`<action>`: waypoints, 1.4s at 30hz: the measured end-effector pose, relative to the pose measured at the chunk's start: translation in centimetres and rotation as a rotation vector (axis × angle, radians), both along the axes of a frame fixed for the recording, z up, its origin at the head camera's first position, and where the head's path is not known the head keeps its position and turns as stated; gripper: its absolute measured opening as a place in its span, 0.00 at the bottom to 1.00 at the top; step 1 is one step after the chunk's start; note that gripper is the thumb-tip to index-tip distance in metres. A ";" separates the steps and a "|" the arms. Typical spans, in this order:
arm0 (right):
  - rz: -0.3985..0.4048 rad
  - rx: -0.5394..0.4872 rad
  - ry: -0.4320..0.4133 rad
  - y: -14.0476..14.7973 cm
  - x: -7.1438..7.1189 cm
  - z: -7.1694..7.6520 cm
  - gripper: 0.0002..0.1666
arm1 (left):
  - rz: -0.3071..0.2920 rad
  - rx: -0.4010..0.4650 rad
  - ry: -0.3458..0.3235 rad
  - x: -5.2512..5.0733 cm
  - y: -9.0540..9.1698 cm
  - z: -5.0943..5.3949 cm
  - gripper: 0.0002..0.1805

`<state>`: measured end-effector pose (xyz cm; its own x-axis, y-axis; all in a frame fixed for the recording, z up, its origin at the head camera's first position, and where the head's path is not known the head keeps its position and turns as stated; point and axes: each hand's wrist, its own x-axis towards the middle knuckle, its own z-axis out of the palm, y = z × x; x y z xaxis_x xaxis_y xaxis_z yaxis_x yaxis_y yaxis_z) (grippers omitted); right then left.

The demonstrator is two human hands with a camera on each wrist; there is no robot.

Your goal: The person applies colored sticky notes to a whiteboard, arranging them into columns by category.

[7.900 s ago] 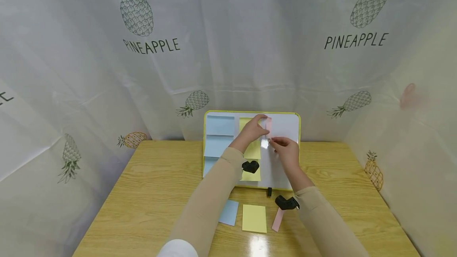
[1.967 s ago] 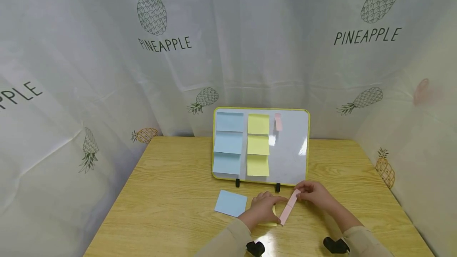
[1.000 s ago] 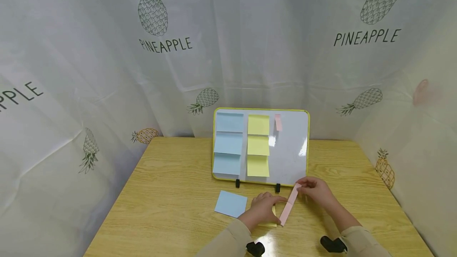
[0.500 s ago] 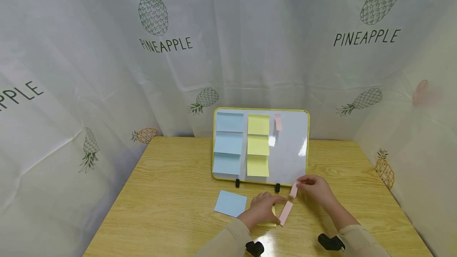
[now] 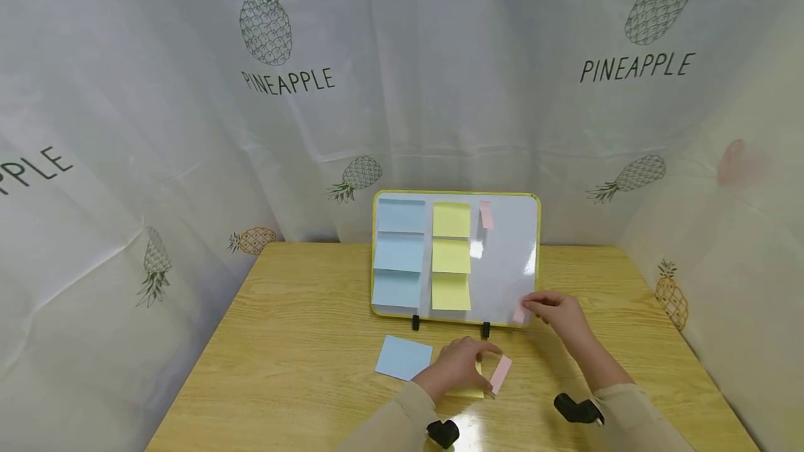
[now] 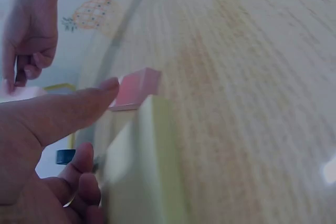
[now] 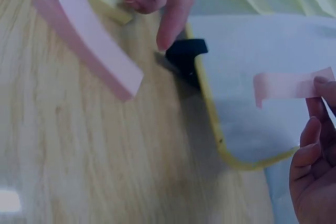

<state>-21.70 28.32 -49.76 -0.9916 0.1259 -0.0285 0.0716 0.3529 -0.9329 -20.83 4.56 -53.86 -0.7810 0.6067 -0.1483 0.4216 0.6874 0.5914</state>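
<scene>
My right hand (image 5: 562, 316) pinches a single pink sticky note (image 7: 286, 85) by one end, in front of the whiteboard's lower right corner. The note's far end curls in the right wrist view. On the table, the pink sticky note pad (image 5: 501, 374) lies slanted. My left hand (image 5: 458, 365) is over the yellow sticky note pad (image 5: 471, 390), hiding much of it. Its thumb touches the near end of the pink pad, while its index finger stretches out beyond the pad's left side. The other left fingers curl loosely in the left wrist view, holding nothing.
A yellow-framed whiteboard (image 5: 505, 264) stands on black feet (image 5: 486, 330) at the back. It bears a column of blue notes (image 5: 399, 252), a column of yellow notes (image 5: 451, 257) and one pink note (image 5: 486, 215). A blue pad (image 5: 404, 357) lies left of my left hand.
Earlier both hands were at the whiteboard around the upper pink note, then moved down to the pink pad. My right hand has peeled off a note and lifted it away. The left hand stays put.
</scene>
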 end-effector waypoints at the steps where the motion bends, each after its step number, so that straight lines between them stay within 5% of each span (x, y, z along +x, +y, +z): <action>1: 0.001 -0.005 0.003 -0.1 -0.1 0.2 0.21 | -0.006 0.020 -0.003 -0.2 0.0 0.1 0.35; 5: 0.012 -0.025 0.023 -0.7 -0.3 1.1 0.23 | -0.001 0.092 -0.001 -1.3 -0.3 1.4 0.32; 16: -0.016 -0.122 0.010 -2.2 -1.4 2.3 0.24 | 0.113 0.204 0.108 -4.4 -1.2 8.5 0.23; 21: -0.020 -0.149 -0.017 -3.1 -2.1 2.7 0.27 | 0.139 0.173 0.186 -6.0 -1.5 10.7 0.23; 33: -0.045 -0.155 0.001 -4.4 -4.5 2.6 0.26 | 0.189 0.107 0.404 -9.9 -1.2 12.8 0.23; 42: -0.065 -0.212 0.047 -5.5 -6.1 2.7 0.22 | 0.195 0.040 0.453 -11.6 -0.3 13.3 0.24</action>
<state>-27.80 22.87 -47.06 -0.9824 0.1861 -0.0150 0.0424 0.1441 -0.9887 -32.39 4.24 -40.53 -0.8613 0.4406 0.2530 0.5079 0.7596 0.4063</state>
